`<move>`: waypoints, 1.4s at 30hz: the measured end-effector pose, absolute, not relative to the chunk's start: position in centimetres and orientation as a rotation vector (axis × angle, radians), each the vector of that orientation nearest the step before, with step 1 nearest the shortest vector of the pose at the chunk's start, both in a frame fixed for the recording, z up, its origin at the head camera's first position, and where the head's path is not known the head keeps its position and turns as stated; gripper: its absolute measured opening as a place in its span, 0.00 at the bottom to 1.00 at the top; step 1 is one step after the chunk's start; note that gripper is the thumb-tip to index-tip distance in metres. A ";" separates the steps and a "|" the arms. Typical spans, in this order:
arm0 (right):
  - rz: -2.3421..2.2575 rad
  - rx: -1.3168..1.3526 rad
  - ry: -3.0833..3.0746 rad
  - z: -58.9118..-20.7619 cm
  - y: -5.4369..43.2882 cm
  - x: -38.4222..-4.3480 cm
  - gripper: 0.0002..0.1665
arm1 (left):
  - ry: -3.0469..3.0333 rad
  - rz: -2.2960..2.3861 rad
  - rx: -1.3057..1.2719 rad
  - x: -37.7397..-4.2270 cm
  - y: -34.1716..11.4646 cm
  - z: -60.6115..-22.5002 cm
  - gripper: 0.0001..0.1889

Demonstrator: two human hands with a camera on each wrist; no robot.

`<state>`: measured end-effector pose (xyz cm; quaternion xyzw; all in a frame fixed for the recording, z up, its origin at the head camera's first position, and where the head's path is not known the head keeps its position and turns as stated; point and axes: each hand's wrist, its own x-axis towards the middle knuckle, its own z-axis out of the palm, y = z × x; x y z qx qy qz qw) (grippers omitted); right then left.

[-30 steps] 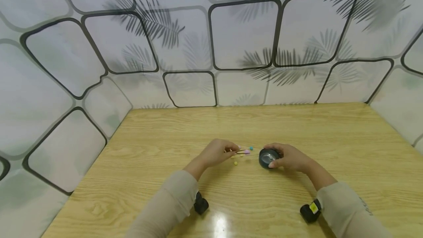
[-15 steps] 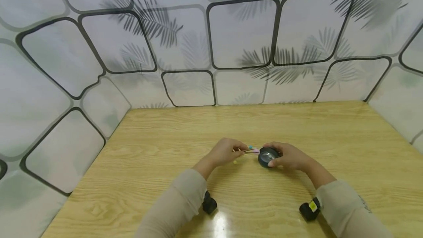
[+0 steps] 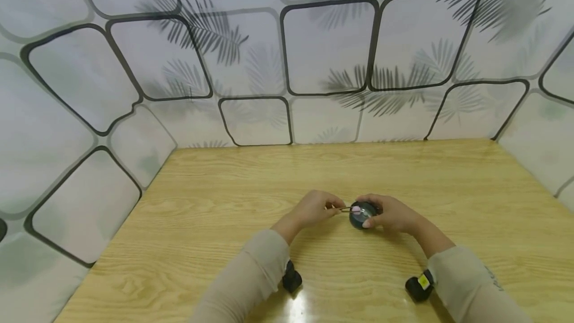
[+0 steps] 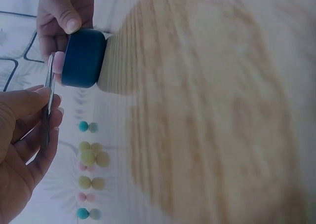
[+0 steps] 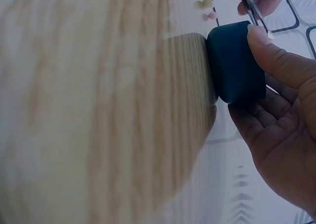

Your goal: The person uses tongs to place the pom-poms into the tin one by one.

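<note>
My left hand (image 3: pixel 316 209) pinches metal tweezers (image 4: pixel 49 78) between thumb and fingers. A pink ball (image 4: pixel 58 62) sits at the tweezer tips, right at the mouth of a small dark teal bowl (image 4: pixel 84 58). From the head view, the tips and pink ball (image 3: pixel 356 210) overlap the bowl's inside. My right hand (image 3: pixel 394 213) grips the bowl from the right, thumb at the near rim and fingers around the far side. The bowl (image 5: pixel 236 63) stands upright on the table. Part of its wall is hidden by the right hand.
Several small balls lie on the wooden table (image 3: pixel 251 178) by the left hand, such as a teal ball (image 4: pixel 83 126), a yellow ball (image 4: pixel 88 157) and a pink bead (image 4: pixel 82 196). The hand hides them in the head view. A patterned wall (image 3: pixel 332 49) stands behind the table.
My left hand has moved right, carrying the tweezers and pink ball from beside the loose balls to over the bowl. My right hand and the bowl have stayed nearly in place.
</note>
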<state>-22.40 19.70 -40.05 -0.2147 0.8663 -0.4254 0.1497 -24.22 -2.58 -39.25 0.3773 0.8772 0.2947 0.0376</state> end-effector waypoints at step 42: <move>-1.296 -0.595 2.436 -40.4 19.8 -22.3 0.39 | 2.681 0.925 1.019 -24.1 -3.5 -39.0 0.10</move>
